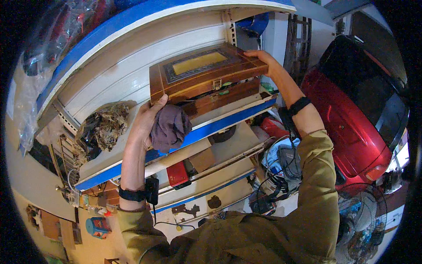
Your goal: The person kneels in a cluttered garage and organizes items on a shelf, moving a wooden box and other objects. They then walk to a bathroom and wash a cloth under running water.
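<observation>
Blue-edged shelving [220, 127] carries the wooden box [209, 78], framed yellow panel [200, 63] uppermost. My left grip [145, 121] pinches soft, bunched purple cloth [169, 130] at its near-left corner; my right grip [267, 62] covers the right end, whether pinching I cannot tell. I judge the box rigid, moderately heavy: support both ends.

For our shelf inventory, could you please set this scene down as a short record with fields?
Wooden box: on a blue-edged shelf, lid slightly raised
Left hand: holds a purple cloth, thumb at the box's left corner
Right hand: grips the box's right end
Left on shelf: crumpled brown bundle
To the right: red car, fan
</observation>
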Motion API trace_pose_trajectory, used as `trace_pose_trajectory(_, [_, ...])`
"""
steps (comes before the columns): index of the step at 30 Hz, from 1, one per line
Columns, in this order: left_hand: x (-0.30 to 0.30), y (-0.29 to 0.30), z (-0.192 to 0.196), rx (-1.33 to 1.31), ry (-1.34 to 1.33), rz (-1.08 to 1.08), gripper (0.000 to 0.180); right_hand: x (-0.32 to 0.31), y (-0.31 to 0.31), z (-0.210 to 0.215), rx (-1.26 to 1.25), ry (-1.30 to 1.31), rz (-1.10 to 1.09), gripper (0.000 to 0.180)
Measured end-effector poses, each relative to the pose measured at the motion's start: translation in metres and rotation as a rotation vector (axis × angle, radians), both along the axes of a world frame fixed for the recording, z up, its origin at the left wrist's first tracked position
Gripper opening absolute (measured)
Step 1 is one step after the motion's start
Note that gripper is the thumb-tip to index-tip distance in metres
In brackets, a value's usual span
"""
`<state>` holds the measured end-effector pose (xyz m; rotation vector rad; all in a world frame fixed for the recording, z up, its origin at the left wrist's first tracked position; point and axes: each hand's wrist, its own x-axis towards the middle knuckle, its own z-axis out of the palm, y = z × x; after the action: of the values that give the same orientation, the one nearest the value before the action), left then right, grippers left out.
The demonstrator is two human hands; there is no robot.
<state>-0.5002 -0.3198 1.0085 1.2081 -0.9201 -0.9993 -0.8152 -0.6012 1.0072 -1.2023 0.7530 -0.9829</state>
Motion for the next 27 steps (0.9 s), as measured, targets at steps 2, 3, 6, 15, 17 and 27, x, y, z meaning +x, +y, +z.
trace_pose_trajectory(2, [0.001,-0.003,-0.001,-0.008,-0.008,-0.032,0.046,0.0,-0.008,-0.007,0.002,-0.014,0.046,0.025])
trace_pose_trajectory(3, [-0.002,-0.005,0.0,-0.034,-0.004,-0.035,0.046,-0.002,-0.012,-0.01,0.002,-0.022,0.066,0.025])
trace_pose_trajectory(6, [-0.001,-0.009,-0.001,-0.032,-0.026,-0.072,0.045,0.0,-0.029,-0.017,0.032,0.0,0.074,0.027])
trace_pose_trajectory(15, [0.007,-0.018,-0.01,0.001,-0.238,-0.031,0.054,0.006,-0.028,-0.03,0.152,0.015,0.086,0.027])
trace_pose_trajectory(17, [0.006,-0.016,-0.01,0.011,-0.274,-0.023,0.056,0.005,-0.024,-0.032,0.155,-0.034,0.155,0.03])
trace_pose_trajectory(27, [0.03,-0.024,-0.024,0.025,-0.448,-0.026,0.054,0.008,-0.019,-0.033,-0.034,0.216,0.147,0.055])
